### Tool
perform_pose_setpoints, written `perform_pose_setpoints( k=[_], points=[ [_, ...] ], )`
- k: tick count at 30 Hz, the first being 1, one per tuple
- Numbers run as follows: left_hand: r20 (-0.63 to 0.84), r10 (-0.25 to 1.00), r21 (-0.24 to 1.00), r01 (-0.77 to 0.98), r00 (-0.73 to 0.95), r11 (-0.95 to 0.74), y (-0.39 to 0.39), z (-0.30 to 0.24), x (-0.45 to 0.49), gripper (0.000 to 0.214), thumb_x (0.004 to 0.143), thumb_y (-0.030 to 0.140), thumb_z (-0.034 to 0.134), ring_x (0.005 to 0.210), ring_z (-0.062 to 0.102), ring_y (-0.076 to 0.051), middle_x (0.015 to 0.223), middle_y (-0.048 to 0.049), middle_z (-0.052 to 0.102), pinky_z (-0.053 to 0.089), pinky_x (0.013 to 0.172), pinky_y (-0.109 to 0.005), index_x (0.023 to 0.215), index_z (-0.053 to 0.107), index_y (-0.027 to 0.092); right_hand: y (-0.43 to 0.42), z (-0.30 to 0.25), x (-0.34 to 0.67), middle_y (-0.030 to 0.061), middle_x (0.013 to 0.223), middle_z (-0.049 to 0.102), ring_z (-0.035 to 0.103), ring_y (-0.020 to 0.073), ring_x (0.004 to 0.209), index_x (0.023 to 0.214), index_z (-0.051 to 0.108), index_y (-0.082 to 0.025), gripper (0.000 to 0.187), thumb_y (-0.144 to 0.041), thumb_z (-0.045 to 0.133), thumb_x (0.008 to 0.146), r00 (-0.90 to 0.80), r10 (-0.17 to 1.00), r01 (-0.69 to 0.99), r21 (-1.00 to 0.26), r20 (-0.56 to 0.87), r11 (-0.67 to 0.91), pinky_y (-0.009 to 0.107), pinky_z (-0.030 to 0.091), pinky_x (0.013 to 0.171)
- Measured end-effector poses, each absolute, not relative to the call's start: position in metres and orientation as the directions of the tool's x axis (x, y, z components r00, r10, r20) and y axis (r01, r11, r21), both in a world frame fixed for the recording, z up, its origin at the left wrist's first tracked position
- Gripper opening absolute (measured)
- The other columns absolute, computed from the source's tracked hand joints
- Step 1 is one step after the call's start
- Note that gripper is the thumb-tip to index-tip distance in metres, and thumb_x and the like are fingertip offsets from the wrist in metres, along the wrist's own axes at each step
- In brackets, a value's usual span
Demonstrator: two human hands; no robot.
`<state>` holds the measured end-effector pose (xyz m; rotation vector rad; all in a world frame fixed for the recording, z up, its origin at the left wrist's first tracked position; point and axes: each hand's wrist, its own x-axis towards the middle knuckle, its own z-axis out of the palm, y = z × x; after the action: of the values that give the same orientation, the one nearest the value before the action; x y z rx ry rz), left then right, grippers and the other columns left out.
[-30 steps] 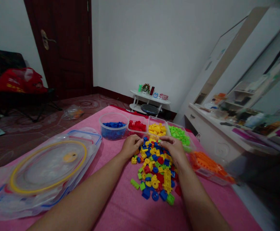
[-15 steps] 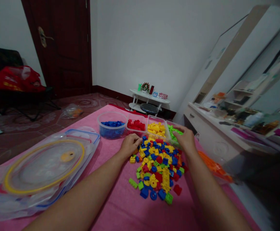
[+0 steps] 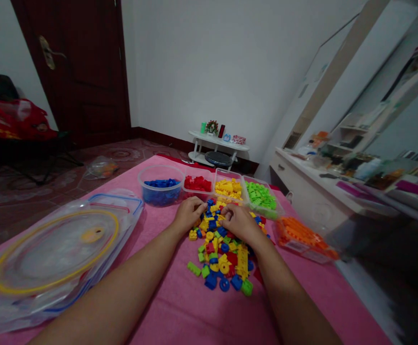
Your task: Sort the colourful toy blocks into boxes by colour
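Leftward from the green-brick container (image 3: 266, 211), my right hand (image 3: 240, 222) has moved over the brick pile (image 3: 224, 247) on the pink cloth (image 3: 194, 309), fingers curled; I cannot tell if they grip anything. My left hand (image 3: 189, 214) is at the pile's far left edge, its grip hidden.

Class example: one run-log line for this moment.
left hand: at block pile | right hand: over pile | grip: unclear | containers: sorted by colour

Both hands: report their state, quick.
Left hand: fingers curled at the block pile; whether it grips anything cannot be told.
Right hand: fingers bent over the pile; any held block cannot be told.
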<state>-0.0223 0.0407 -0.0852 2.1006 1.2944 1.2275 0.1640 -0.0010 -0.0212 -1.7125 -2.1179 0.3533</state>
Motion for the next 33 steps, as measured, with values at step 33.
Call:
perform_pose_setpoints(
  k=[33],
  points=[
    [0.522, 0.836, 0.657, 0.544, 0.173, -0.522, 0.044, -0.09, -0.022, 0.027, 0.085, 0.03, 0.049, 0.072, 0.055, -0.013, 0.074, -0.0028, 0.062, 0.04, 0.066, -0.023, 0.068, 0.065, 0.016, 0.011, -0.016, 0.197, -0.0048, 0.043, 0.042, 0.034, 0.006, 0.037, 0.059, 0.048, -0.017, 0.039, -0.05, 0.047, 0.08, -0.15, 0.982, 0.557, -0.831, -0.117, -0.014, 0.019, 0.025, 0.039]
  ],
)
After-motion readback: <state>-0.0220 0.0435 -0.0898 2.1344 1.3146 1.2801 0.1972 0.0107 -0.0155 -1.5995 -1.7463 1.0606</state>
